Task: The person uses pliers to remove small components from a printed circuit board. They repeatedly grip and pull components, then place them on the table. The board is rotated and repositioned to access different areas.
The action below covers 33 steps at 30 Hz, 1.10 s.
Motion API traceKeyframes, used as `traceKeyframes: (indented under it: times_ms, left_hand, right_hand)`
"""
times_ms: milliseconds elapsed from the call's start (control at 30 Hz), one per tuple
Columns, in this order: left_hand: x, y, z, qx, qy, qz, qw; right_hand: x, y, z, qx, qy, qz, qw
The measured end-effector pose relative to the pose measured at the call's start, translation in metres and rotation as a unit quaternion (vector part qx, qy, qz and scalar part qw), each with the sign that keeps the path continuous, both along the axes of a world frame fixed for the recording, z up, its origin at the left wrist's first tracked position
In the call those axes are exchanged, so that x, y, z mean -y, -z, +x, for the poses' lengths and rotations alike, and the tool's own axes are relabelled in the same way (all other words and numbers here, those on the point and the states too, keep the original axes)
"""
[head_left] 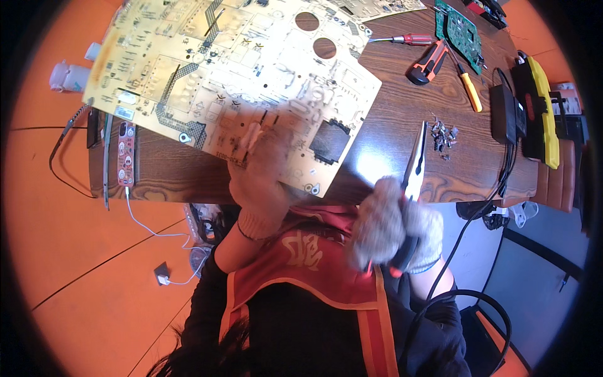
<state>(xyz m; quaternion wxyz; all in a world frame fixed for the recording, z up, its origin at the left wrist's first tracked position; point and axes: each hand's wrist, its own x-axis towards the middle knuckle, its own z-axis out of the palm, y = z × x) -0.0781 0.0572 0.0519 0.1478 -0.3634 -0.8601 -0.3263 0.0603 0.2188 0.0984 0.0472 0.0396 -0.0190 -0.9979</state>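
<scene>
A large yellowish circuit board point(251, 69) with round holes and dark printed traces is tilted above the table's near edge. My left hand point(260, 176), in a knit work glove, grips its near edge; glare partly washes out the fingers on its face. In my right hand point(380, 226), also gloved, is a pair of needle-nose pliers point(416, 163) with red and black handles. Their long jaws point up and away from me, to the right of the board and apart from it. A small heap of loose electronic parts point(445, 137) lies just right of the jaw tips.
On the brown wooden table point(383, 113) lie a red-handled screwdriver point(411, 39), an orange-and-black utility knife point(428, 63), a yellow-handled screwdriver point(470, 91) and a green circuit board point(458, 34). A black power adapter point(504, 113) and yellow-and-black case point(540, 110) stand at right. A phone point(126, 154) charges at left.
</scene>
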Motion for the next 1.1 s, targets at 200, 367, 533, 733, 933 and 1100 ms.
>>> traceKeyframes:
  times_ms: [200,367,533,733,933,1100]
  left_hand:
    - [-0.017,0.007,-0.007,0.146,0.013,0.164,0.976]
    - [-0.014,0.010,-0.003,0.407,-0.044,0.285,0.867]
    - [-0.019,0.002,-0.007,0.229,-0.060,0.220,0.946]
    - [-0.024,-0.003,-0.007,0.540,-0.090,0.468,0.694]
    - [-0.007,0.015,-0.008,0.242,-0.040,0.167,0.955]
    - [-0.002,0.048,0.009,0.347,-0.051,0.283,0.892]
  right_hand:
    - [-0.034,0.016,0.010,0.187,0.048,0.095,0.977]
    - [-0.037,0.012,0.011,0.224,0.070,0.082,0.969]
    - [-0.036,0.004,0.015,0.214,0.054,0.129,0.967]
    - [-0.056,0.012,0.012,0.264,-0.016,0.191,0.945]
    - [-0.108,0.038,0.002,0.100,0.074,0.180,0.976]
    - [-0.114,0.035,0.004,0.150,0.101,0.294,0.939]
